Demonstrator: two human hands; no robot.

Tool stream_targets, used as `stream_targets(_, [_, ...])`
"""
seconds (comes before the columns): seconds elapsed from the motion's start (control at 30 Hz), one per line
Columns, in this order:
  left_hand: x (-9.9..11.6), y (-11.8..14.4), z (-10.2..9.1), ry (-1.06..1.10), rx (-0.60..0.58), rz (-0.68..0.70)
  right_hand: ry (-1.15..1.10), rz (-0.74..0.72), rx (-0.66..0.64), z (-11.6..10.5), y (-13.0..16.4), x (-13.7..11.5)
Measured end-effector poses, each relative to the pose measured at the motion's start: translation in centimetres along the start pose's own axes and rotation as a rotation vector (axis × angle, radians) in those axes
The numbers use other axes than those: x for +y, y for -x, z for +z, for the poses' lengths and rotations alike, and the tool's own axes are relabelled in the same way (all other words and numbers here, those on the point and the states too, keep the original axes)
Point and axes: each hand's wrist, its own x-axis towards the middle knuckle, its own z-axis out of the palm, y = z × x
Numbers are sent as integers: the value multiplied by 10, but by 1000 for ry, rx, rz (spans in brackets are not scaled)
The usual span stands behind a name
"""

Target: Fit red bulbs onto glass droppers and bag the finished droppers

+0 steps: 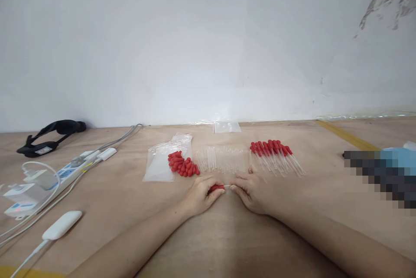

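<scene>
The landmark is the row of clear tubes (224, 159), so transparent that single tubes are hard to count. Just nearer than this row, the left hand (202, 194) pinches a red bulb (218, 187), mostly covered by the fingers, and the right hand (252, 191) grips a thin tube (227, 186), of which only a short piece shows between the hands; how far it enters the bulb cannot be told. Both forearms are cut off below. Left of the row, loose red bulbs (182, 164) partly cover clear bags (159, 167); right of it lie red-capped tubes (275, 152), overlapping. Far right of the row, a dark object (380, 169) is pixelated beyond recognition, beside something blue (398, 159) cut by the edge. Far left are a power strip (66, 174), its cables leaving the view, and a black strapped item (43, 148). Brown covering, creased in places, spreads over the table (123, 204) beneath the row; behind it rises a pale wall (169, 52), peeling at upper right.
</scene>
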Motion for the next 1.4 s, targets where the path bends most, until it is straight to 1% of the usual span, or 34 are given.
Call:
stream_targets(0.13, [0, 1, 0, -5, -8, 15, -44, 40, -38, 4, -1, -1])
stream_targets(0.3, [1, -2, -3, -5, -27, 41, -73, 80, -97, -1, -4, -5])
stream_targets(0.37, [-1, -3, -4, 7, -1, 7, -60, 76, -121, -6, -4, -6])
stream_targets(0.43, [-4, -3, -4, 52, 58, -60, -62, 109, -146, -14, -4, -3])
stream_targets(0.5, [-8, -3, -3, 107, 95, -124, -90, 221, -139, -25, -4, 7])
stream_targets(0.6, [-11, -3, -2, 123, 71, -156, -113, 513, -55, -45, -7, 34])
stream_targets(0.67, [-11, -4, -3, 100, 44, -151, -46, 711, 28, -55, -10, 56])
stream_targets(0.73, [-10, -5, -3, 82, 35, -149, 69, 870, 57, -59, -13, 76])
stream_targets(0.83, [-10, -5, -3, 63, 35, -152, 192, 973, 3, -54, -14, 98])
stream_targets(0.9, [-10, -5, -3, 50, 31, -156, 233, 993, -55, -46, -13, 105])
stream_targets(0.97, [-10, -5, -4, 45, 24, -158, 265, 993, -82, -41, -13, 105])
stream_targets(1.03, [-10, -5, -4, 47, 18, -158, 304, 963, -41, -37, -13, 101])
stream_targets(1.1, [-10, -5, -4, 50, 13, -159, 323, 903, 12, -36, -15, 91])
stream_targets(1.17, [-10, -6, -4, 52, 10, -161, 306, 827, 6, -33, -19, 80])
stream_targets(1.27, [-10, -6, -3, 55, 13, -163, 287, 767, -89, -25, -28, 67])
stream_targets(1.4, [-8, -6, -4, 59, 13, -160, 299, 799, -241, -13, -42, 61])
